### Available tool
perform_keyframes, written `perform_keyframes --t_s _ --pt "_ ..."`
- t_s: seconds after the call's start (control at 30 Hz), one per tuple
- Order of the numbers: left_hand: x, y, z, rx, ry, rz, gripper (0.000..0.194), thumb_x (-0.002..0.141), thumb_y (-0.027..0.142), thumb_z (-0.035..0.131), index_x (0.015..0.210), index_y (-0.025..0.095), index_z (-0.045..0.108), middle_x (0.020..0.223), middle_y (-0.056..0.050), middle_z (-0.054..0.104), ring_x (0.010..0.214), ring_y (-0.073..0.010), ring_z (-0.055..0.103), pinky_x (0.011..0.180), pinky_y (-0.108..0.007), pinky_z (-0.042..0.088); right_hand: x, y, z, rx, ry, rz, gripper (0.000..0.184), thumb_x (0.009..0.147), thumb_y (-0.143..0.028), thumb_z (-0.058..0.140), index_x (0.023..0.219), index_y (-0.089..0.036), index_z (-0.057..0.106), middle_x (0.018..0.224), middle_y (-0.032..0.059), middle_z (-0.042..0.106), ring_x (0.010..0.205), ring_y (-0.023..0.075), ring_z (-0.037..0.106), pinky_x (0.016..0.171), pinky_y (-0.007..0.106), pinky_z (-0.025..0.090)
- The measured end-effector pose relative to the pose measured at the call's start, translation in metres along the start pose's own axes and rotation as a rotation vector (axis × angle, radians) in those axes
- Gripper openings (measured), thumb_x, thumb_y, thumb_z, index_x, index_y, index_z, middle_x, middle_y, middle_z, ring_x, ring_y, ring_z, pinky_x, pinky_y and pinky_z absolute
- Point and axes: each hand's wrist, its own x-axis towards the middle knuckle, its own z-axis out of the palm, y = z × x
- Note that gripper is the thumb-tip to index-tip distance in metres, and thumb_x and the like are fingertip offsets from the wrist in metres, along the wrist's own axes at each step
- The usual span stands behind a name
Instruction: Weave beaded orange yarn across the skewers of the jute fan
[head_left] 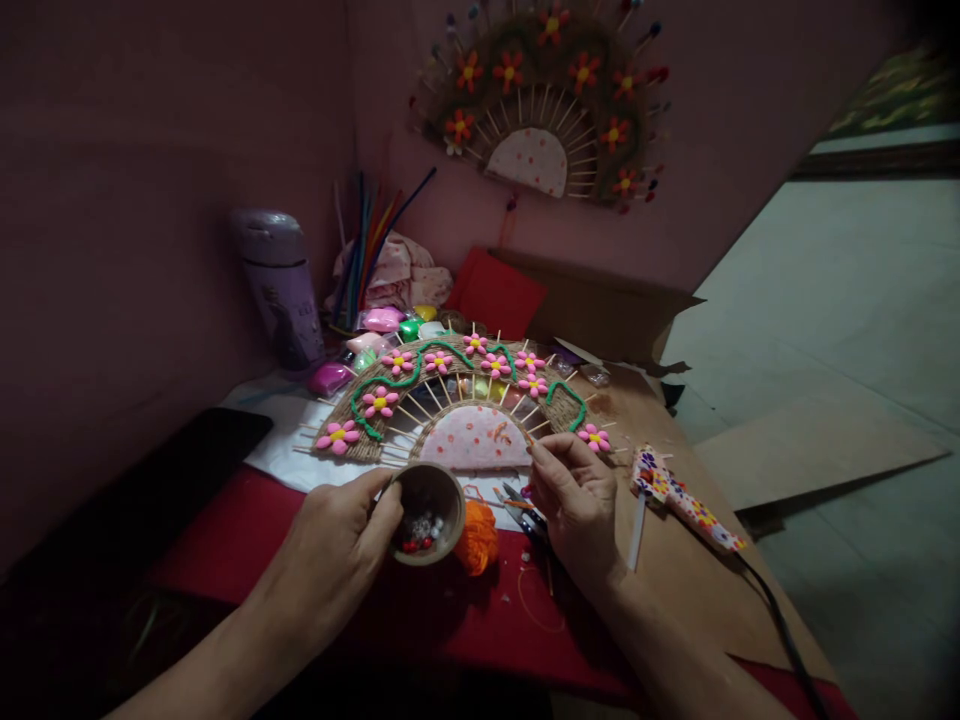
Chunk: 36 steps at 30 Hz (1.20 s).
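My left hand (341,530) grips the rim of a small round bowl (459,500), tilted toward me, with red and clear beads (421,532) inside. My right hand (574,490) pinches with thumb and forefinger near the right corner of a fan-shaped craft (480,430); what lies between the fingertips is too small to make out. Twine, thin sticks, pink clay flowers (381,402) and a wavy green strip (397,380) cover the fan's arch. Beside the bowl sits a ball of orange yarn (478,538). Scissors (519,508) lie partly under my right hand.
A floral-patterned glue gun (686,500) with a black cord lies on cardboard (720,590) at right. Behind the fan are packets of coloured clay (382,320), pipe cleaners (367,250) and a purple bottle (281,290). A similar finished fan (525,160) hangs on the wall.
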Motion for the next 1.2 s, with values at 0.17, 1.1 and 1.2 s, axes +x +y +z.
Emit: perform_keyframes --t_s 0.17,1.1,1.2 --pt "0.002 -0.003 -0.005 0.267 0.069 0.068 0.033 0.092 0.037 0.041 0.091 0.023 0.071 0.075 -0.003 0.072 0.065 -0.0180 0.065 0.058 -0.024 0.045 0.000 0.000 -0.001 -0.021 0.003 -0.008 0.016 0.080 -0.031 0.068 0.075 -0.019 0.058 0.050 -0.0081 0.038 0.042 0.0050 0.028 0.038 0.017 0.021" --pt "0.066 0.042 0.003 0.794 -0.505 0.553 0.012 0.062 0.009 0.059 0.056 0.016 0.067 0.050 -0.004 0.061 0.047 -0.0159 0.057 0.045 -0.024 0.038 -0.010 -0.010 0.011 -0.191 -0.034 -0.109 0.019 0.079 -0.034 0.066 0.071 -0.018 0.058 0.051 -0.0063 0.043 0.043 0.0068 0.035 0.040 0.020 0.028" --pt "0.065 0.045 0.005 0.800 -0.485 0.524 0.010 0.062 0.011 0.063 0.052 0.016 0.064 0.047 -0.004 0.058 0.049 -0.0184 0.059 0.048 -0.025 0.043 -0.009 -0.009 0.011 -0.176 -0.029 -0.110 0.021 0.079 -0.035 0.066 0.070 -0.018 0.058 0.051 -0.0068 0.042 0.042 0.0064 0.034 0.039 0.020 0.028"
